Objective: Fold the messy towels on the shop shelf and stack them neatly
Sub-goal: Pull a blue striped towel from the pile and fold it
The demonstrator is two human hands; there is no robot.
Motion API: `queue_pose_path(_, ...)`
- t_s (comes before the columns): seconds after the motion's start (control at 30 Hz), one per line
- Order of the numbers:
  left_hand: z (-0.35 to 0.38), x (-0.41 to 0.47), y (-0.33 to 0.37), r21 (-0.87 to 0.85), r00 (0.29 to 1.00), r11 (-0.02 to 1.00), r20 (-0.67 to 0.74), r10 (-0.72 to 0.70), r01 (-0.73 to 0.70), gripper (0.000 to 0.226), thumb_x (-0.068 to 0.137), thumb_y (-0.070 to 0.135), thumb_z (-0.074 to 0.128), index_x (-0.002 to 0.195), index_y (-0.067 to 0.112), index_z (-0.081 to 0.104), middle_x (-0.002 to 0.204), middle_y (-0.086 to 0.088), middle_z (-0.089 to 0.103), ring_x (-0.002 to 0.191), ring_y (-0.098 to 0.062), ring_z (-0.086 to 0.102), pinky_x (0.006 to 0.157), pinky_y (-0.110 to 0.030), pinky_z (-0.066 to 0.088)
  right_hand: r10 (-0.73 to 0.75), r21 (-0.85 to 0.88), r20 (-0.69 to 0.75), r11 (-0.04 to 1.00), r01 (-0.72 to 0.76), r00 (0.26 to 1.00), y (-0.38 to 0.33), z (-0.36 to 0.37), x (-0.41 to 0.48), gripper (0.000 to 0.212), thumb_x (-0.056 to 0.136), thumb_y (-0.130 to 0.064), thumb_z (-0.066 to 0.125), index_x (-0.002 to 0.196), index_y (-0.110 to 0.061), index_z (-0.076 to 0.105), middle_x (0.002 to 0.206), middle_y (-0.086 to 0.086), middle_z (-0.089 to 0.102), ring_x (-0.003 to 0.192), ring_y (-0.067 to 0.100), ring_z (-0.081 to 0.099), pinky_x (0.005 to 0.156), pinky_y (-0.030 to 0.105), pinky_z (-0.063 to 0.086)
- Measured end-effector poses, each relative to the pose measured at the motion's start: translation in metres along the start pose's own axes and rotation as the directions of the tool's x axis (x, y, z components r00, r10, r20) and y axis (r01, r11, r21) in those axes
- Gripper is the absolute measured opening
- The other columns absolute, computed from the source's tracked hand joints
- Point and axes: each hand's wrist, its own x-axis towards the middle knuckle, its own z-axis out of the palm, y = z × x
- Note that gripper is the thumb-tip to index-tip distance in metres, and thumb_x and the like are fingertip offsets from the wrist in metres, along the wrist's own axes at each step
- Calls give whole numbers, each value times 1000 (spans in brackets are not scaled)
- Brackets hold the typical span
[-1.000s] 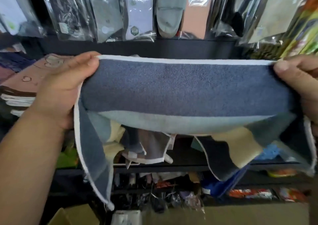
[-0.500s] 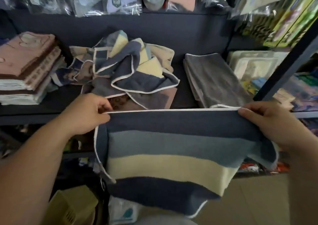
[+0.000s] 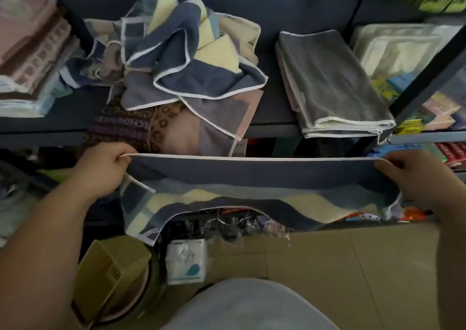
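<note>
Item 1: striped towel [image 3: 254, 178], stretched level before the shelf [image 3: 272, 112]; our left hand [image 3: 100, 170] and right hand [image 3: 416, 175] pinch its top corners. Item 2: messy towel heap [image 3: 186, 59] on shelf.

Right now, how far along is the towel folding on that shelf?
Early, it seems. Looks done: the folded grey towels at the right of the shelf. In hand: the left hand and right hand pinch the top corners of a striped blue towel, stretched taut before the shelf. Left: the crumpled pile mid-shelf, not yet folded.
</note>
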Motion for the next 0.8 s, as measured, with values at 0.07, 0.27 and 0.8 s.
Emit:
queue_pose_path(0.07, 7, 3, 4, 28, 998, 999, -59, -31, 32, 28, 101, 13, 47, 91, 27, 69, 94, -8, 67, 85, -29, 58, 73, -39, 46, 85, -29, 29, 996, -84, 996, 13, 21, 1, 31, 100, -23, 57, 69, -18, 60, 72, 14, 64, 70, 32, 57, 65, 38, 37)
queue_pose_path(0.27, 18, 1, -8, 162, 988, 981, -133, -81, 102, 32, 102, 25, 50, 78, 6, 60, 71, -11, 59, 72, -32, 53, 67, -36, 37, 277, 70, -3, 959, -276, 961, 36, 66, -16, 39, 103, -37, 47, 87, -9, 68, 66, 12, 63, 69, 31, 60, 68, 41, 46)
queue_pose_path(0.8, 83, -44, 122, -768, 917, 511, 379, -122, 385, 11, 98, 23, 61, 92, 27, 69, 97, 4, 73, 105, -18, 64, 99, -39, 47, -10, 728, 506, 542, -420, 862, -128, 83, -33, 40, 103, -37, 50, 103, -3, 72, 90, 22, 75, 78, 33, 73, 64, 40, 61)
